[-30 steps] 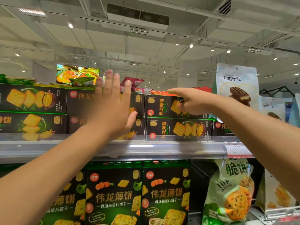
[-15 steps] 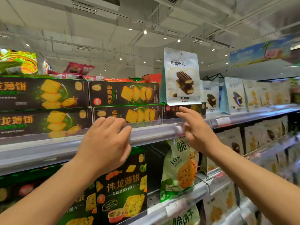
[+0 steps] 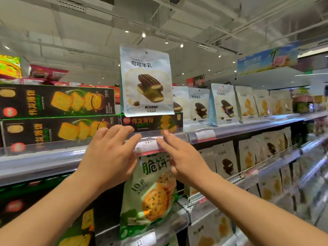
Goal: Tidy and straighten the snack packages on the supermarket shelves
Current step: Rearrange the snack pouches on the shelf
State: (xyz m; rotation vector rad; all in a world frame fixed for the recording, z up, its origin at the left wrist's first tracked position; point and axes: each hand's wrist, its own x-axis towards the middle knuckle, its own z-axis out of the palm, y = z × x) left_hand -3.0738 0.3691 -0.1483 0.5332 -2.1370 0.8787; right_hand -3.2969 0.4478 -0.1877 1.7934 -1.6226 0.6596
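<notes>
Both hands hovered at the shelf rail — the left hand and right hand loose-fingered, holding nothing, probably lifting toward the next package. Just above and beyond them stood the white cocoa-milk pouch, perched on a dark biscuit box — apparently misplaced, apart from its row.

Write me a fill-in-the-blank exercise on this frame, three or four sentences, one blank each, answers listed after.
1. The tall white pouch with a chocolate bar picture stands on a dark ____ biscuit box.
2. Both hands, left hand and right hand, reach the top shelf's ____ front rail.
3. Neither hand holds a ____.
4. Below the rail, between the hands, hangs a ____ cracker bag.

Answers: green; silver; package; green
</notes>
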